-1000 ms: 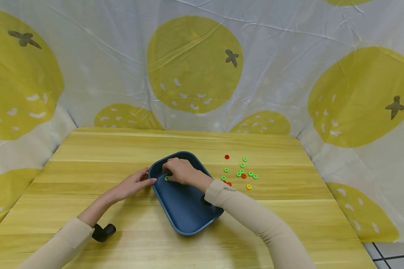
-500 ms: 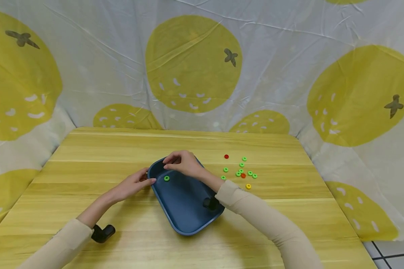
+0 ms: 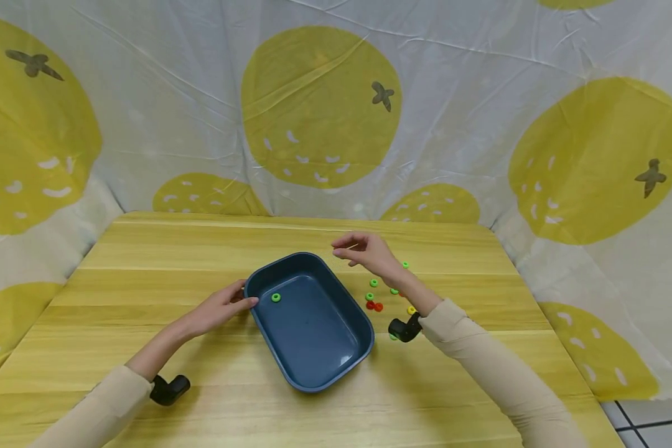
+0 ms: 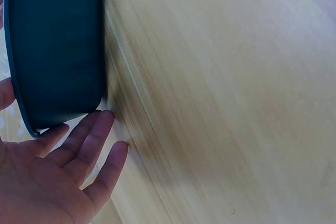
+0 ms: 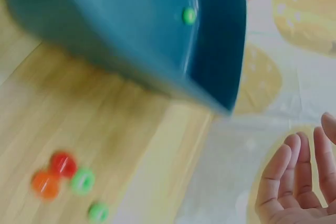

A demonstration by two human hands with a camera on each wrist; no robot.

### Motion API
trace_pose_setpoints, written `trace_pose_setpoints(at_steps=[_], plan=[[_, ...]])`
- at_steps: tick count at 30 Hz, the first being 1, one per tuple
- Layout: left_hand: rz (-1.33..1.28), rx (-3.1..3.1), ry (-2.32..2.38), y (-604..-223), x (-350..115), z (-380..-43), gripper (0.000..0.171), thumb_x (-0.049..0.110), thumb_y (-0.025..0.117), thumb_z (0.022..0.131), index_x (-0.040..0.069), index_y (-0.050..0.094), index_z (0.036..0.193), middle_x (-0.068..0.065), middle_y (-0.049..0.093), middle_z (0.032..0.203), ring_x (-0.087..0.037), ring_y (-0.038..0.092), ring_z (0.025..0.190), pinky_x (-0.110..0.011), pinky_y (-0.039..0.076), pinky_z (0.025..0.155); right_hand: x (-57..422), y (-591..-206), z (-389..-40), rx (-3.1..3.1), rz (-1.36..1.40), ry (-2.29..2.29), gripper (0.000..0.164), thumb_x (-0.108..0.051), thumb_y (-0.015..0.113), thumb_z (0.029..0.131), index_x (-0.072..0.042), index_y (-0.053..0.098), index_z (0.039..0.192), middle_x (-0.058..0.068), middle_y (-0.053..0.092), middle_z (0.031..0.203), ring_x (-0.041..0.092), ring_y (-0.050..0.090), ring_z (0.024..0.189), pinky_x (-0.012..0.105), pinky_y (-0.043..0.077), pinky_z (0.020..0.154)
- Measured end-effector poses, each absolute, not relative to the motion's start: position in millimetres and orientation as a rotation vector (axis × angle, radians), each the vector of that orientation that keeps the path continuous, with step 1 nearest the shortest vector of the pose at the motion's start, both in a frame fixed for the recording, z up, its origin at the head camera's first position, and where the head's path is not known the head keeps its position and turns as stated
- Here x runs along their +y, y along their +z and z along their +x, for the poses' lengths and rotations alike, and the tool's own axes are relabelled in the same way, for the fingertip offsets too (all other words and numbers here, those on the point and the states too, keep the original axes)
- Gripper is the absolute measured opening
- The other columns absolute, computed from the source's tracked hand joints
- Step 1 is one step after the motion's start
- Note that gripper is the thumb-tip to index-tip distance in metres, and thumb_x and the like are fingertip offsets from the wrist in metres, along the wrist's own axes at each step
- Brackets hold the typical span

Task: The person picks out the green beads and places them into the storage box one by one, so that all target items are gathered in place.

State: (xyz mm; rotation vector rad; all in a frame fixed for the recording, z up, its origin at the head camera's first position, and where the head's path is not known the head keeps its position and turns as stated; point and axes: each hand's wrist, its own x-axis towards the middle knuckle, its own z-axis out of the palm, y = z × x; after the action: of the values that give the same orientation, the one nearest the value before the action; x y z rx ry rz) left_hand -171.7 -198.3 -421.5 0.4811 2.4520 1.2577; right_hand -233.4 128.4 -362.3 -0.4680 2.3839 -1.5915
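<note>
A blue-grey rectangular basin (image 3: 308, 348) stands on the wooden table, turned at an angle. Inside it, near the far left corner, lies one small green ring bead (image 3: 276, 295). My left hand (image 3: 224, 306) grips that corner; its thumb is over the rim, while the fingers (image 4: 86, 140) touch the outer wall. To the right of the basin, my right hand (image 3: 369, 255) is raised above the table with loosely bent fingers and nothing between them. Several green, red and yellow beads lie below and beside it, some hidden by the right arm.
Two red beads (image 3: 374, 306) and a green bead (image 3: 369, 297) lie close to the basin's right side. A yellow bead (image 3: 411, 310) shows beside the right forearm. Behind the wooden table (image 3: 213, 242) hangs a fruit-patterned cloth (image 3: 453, 124).
The right hand has lifted from the green bead in the basin, then moved right, out over the table. That bead stays in the corner. The left hand has kept its hold.
</note>
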Motion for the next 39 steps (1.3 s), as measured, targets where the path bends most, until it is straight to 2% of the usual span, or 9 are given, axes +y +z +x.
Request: trace_pose_setpoints(at_steps=[3, 6, 10, 12, 17, 21, 24, 31, 39], plan=[[0.477, 2.449, 1.256, -419.9, -198.1, -171.5, 0.056, 0.032, 0.048, 0.098, -0.003, 0.035, 0.139, -0.019, 0.057, 0.124, -0.028, 0.053, 0.11, -0.043, 0.044, 0.092, 150.6, -362.0, -233.5, 2.363, -0.363, -1.635, 0.03, -0.023, 0.067, 0.088, -0.007, 0.065, 0.113, 0.008, 0.068, 0.108, 0.011, 0.063, 0.087, 0.028, 0.053, 0.076], [0.482, 2.448, 1.254, -418.2, -198.1, -171.3, 0.055, 0.031, 0.048, 0.098, -0.003, 0.035, 0.139, -0.019, 0.057, 0.123, -0.027, 0.053, 0.109, -0.041, 0.045, 0.091, 168.5, -365.5, -232.7, 2.374, -0.307, -1.644, 0.029, -0.022, 0.066, 0.088, -0.006, 0.065, 0.112, 0.007, 0.067, 0.103, 0.01, 0.061, 0.084, 0.032, 0.054, 0.078], [0.485, 2.446, 1.256, -417.7, -198.1, -170.5, 0.055, 0.032, 0.048, 0.098, -0.003, 0.036, 0.138, -0.019, 0.057, 0.123, -0.026, 0.053, 0.109, -0.039, 0.045, 0.09, 185.1, -376.7, -230.4, 2.429, -0.295, -1.592, 0.03, -0.022, 0.065, 0.089, -0.002, 0.065, 0.111, 0.014, 0.067, 0.105, 0.012, 0.062, 0.084, 0.041, 0.053, 0.081], [0.486, 2.444, 1.261, -417.9, -198.1, -170.1, 0.055, 0.033, 0.048, 0.098, -0.002, 0.036, 0.138, -0.019, 0.057, 0.124, -0.027, 0.053, 0.11, -0.039, 0.045, 0.09, 190.8, -385.3, -230.0, 2.469, -0.297, -1.556, 0.03, -0.021, 0.066, 0.088, -0.001, 0.066, 0.11, 0.017, 0.067, 0.106, 0.017, 0.063, 0.088, 0.043, 0.053, 0.08], [0.493, 2.437, 1.266, -418.6, -198.1, -170.2, 0.055, 0.032, 0.048, 0.098, -0.003, 0.036, 0.138, -0.02, 0.055, 0.126, -0.028, 0.053, 0.112, -0.042, 0.044, 0.092, 199.3, -409.2, -232.3, 2.651, -0.37, -1.37, 0.026, -0.017, 0.068, 0.086, 0.001, 0.069, 0.104, 0.016, 0.07, 0.101, 0.028, 0.064, 0.089, 0.037, 0.052, 0.073], [0.491, 2.434, 1.265, -417.8, -198.3, -170.4, 0.054, 0.032, 0.048, 0.098, -0.003, 0.036, 0.138, -0.02, 0.056, 0.124, -0.028, 0.053, 0.111, -0.041, 0.044, 0.092, 198.7, -421.4, -232.9, 2.829, -0.472, -1.102, 0.02, -0.012, 0.07, 0.084, 0.0, 0.07, 0.1, 0.014, 0.07, 0.097, 0.025, 0.061, 0.089, 0.034, 0.05, 0.078], [0.487, 2.432, 1.267, -417.1, -198.3, -169.9, 0.054, 0.033, 0.048, 0.098, -0.002, 0.037, 0.138, -0.019, 0.056, 0.124, -0.027, 0.053, 0.111, -0.041, 0.044, 0.092, 196.5, -426.4, -232.8, 2.914, -0.553, -0.898, 0.019, -0.01, 0.071, 0.082, -0.002, 0.071, 0.099, 0.012, 0.07, 0.097, 0.027, 0.059, 0.093, 0.038, 0.048, 0.082], [0.488, 2.438, 1.259, -418.5, -197.9, -169.7, 0.054, 0.033, 0.048, 0.098, -0.002, 0.037, 0.138, -0.018, 0.057, 0.123, -0.026, 0.054, 0.11, -0.04, 0.045, 0.091, 194.3, -435.4, -234.2, 2.963, -0.648, -0.638, 0.019, -0.007, 0.072, 0.08, -0.006, 0.073, 0.099, 0.01, 0.068, 0.095, 0.025, 0.058, 0.091, 0.035, 0.05, 0.077], [0.493, 2.43, 1.264, -417.9, -199.0, -170.0, 0.054, 0.034, 0.047, 0.098, -0.002, 0.037, 0.138, -0.019, 0.057, 0.123, -0.027, 0.053, 0.111, -0.042, 0.044, 0.092, 194.8, -440.8, -236.1, 2.943, -0.656, -0.609, 0.012, -0.011, 0.073, 0.081, -0.007, 0.072, 0.092, 0.007, 0.065, 0.086, 0.019, 0.058, 0.081, 0.032, 0.051, 0.074]])
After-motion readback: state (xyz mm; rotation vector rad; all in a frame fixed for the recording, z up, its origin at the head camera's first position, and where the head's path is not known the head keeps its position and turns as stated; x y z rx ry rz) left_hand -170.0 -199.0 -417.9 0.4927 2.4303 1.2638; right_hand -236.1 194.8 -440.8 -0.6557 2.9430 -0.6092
